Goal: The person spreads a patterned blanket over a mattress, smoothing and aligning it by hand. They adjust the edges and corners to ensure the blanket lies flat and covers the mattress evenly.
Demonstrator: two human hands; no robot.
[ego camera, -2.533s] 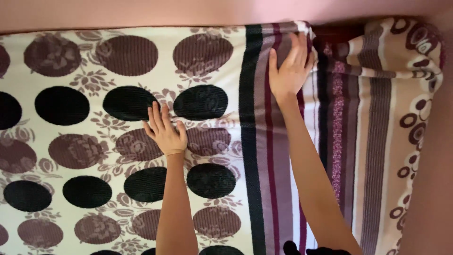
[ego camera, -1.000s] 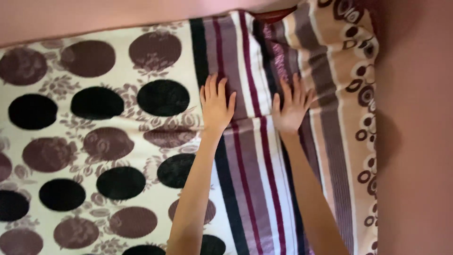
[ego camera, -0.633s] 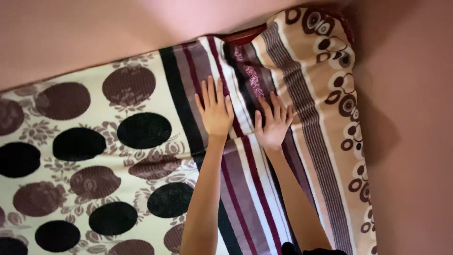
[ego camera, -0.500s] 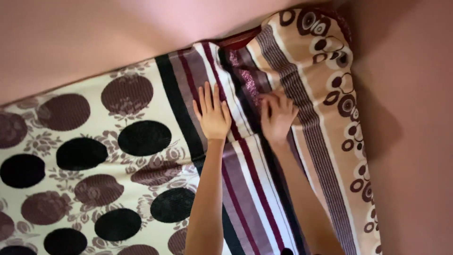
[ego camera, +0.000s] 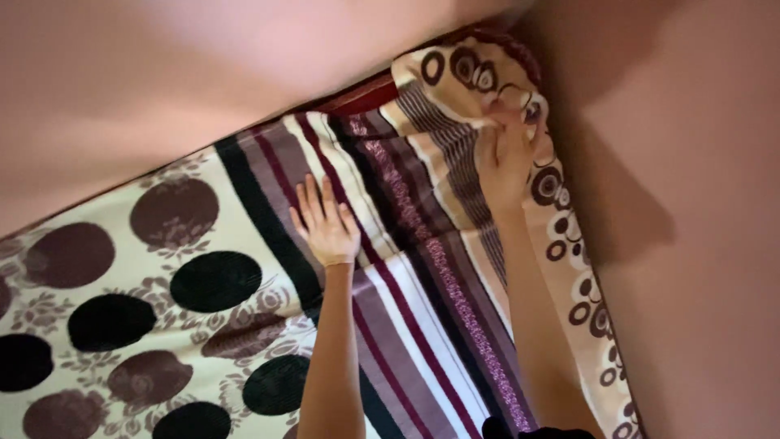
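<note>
A cream blanket point(ego camera: 138, 268) with dark round spots and a striped purple border covers the bed. My left hand point(ego camera: 327, 221) lies flat, fingers spread, on the striped border. Beside it lies a tan striped sheet point(ego camera: 455, 171) with ring patterns, bunched up in the corner where two pink walls meet. My right hand point(ego camera: 505, 158) reaches into that corner and grips the bunched top edge of the tan sheet.
Pink walls close the bed in: one wall point(ego camera: 162, 89) runs along the far side and another wall point(ego camera: 699, 244) along the right. A strip of red mattress point(ego camera: 361, 96) shows between the bedding and the far wall.
My right hand has moved from the striped border up into the corner and closed on the tan sheet's edge. My left hand stays flat on the stripes. The view has tilted.
</note>
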